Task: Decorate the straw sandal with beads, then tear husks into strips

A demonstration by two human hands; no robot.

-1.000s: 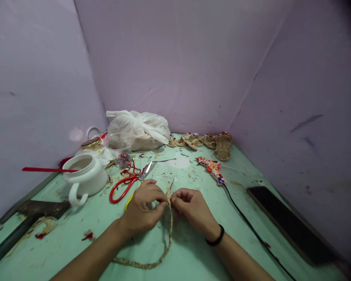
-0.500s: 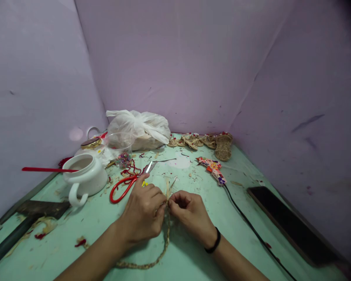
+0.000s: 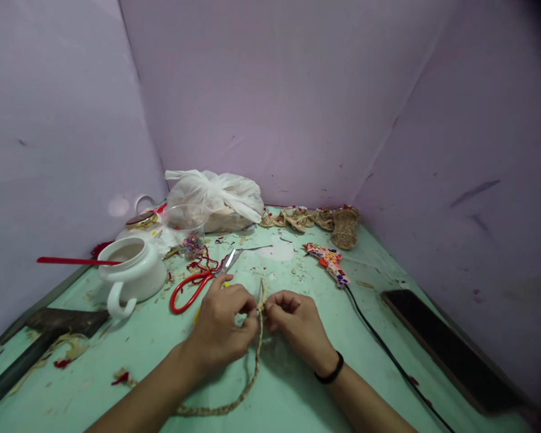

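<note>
A braided straw cord (image 3: 247,388) curves over the table from under my left forearm up to my fingertips. Loose pale strands stick up at its upper end. My left hand (image 3: 225,322) pinches the cord near that end between thumb and forefinger. Facing it, my right hand (image 3: 297,325), with a black band at the wrist, is closed with thumb and forefinger together at the same spot. Just beyond my left hand lie red-handled scissors (image 3: 192,291), their blades pointing away. A red-tipped tuft (image 3: 122,377) shows left of my left forearm.
A white pot (image 3: 135,270) with a red stick stands left, above an axe-like tool (image 3: 67,325). A tied plastic bag (image 3: 214,198), a clear cup of beads (image 3: 192,243) and woven straw pieces (image 3: 345,228) sit behind. Right are a patterned glue gun (image 3: 327,261) with cable and a phone (image 3: 446,349).
The fingers of both hands have shifted slightly at the cord's end. A gap now shows between my left thumb and forefinger, and more of the cord below them is visible.
</note>
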